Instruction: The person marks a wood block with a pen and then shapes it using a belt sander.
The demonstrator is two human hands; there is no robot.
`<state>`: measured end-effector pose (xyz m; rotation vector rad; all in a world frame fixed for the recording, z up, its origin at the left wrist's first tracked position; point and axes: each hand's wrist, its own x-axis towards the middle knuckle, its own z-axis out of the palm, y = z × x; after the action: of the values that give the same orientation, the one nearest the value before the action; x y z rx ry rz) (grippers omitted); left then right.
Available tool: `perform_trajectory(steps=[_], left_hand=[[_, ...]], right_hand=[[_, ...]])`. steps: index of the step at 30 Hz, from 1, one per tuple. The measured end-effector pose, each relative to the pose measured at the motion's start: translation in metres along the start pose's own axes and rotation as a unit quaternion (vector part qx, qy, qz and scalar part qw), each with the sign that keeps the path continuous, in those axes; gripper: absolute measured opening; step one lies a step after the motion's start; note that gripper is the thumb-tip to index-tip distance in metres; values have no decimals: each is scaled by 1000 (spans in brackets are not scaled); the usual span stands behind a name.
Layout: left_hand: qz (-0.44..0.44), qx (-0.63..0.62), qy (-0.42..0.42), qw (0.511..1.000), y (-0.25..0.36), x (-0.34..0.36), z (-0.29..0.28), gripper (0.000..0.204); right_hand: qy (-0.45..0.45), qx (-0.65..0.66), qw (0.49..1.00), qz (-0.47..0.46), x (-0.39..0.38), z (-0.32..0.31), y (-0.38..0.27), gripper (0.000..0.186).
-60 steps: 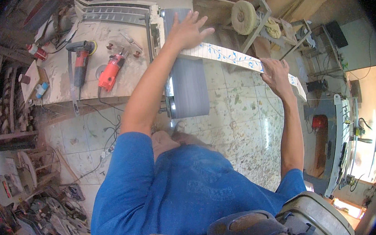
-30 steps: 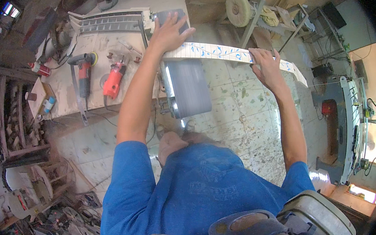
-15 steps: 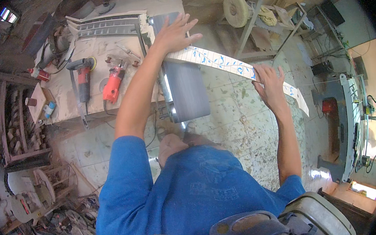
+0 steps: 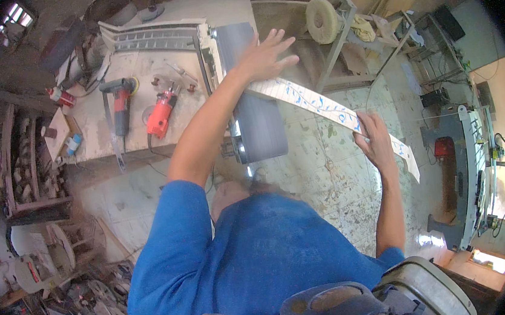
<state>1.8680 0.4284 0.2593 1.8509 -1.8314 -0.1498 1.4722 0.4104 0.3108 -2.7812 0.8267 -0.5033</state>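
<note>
A pale guitar neck (image 4: 314,104) with crosswise lines and blue vine-like markings lies slantwise, its left end over the dark belt of a belt sander (image 4: 260,126). My left hand (image 4: 264,57) is open, fingers spread and palm laid over that end of the neck, hiding part of it. Farther down, my right hand (image 4: 376,139) is closed around the neck near its angled head end, which sticks out past the fingers. The sander's belt looks smeared along its length.
On the workbench (image 4: 189,8) left of the sander lie a red power tool (image 4: 160,118), a black and red angle polisher (image 4: 121,109) and a red bottle (image 4: 62,97). A buffing wheel (image 4: 321,20) stands at the back right. A grey machine (image 4: 461,180) stands at far right.
My left hand has shifted right and slightly nearer me on the neck's end. The neck's head end has swung nearer me, with my right hand moving along with it.
</note>
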Motion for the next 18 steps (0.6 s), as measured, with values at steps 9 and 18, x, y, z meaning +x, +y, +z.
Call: perform_trajectory(steps=[9,18], left_hand=[[-119,-521,209,819,-23,-33,-133,57],[-50,-593,116,795,0,-119,-130,70]], right_hand=[[24,162,974,155,-48,-20,-83,39],[74,202,959,187,-58,9,-214,43]])
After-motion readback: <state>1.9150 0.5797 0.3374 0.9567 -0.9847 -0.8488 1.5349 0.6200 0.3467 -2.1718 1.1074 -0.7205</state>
